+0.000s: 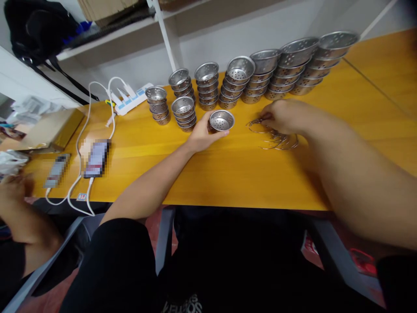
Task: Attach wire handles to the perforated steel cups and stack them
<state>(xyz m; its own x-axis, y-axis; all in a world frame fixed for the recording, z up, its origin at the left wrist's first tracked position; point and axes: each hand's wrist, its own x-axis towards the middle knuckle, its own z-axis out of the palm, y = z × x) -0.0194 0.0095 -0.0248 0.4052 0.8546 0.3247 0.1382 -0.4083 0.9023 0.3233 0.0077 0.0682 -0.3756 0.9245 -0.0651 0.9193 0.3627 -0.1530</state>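
Note:
My left hand [203,135] is wrapped around a small perforated metal cup [222,121], its open top facing up, at the middle of the table. To the right, my right hand [278,116] is closed with fingertips pinched at a loose bunch of thin curved metal wires [280,141]; some of the wires lie below the hand. The hand hides part of the bunch, so whether a wire is gripped is hard to make out. Just behind my left hand stands a short stack of similar perforated cups [183,111].
More stacks of perforated metal cups [239,71] line the table's back edge [350,87]. On the left are a white power strip [133,102], cables, two phones [97,158] and a cardboard box [54,128]. Another person's arm [31,217] rests at the far left.

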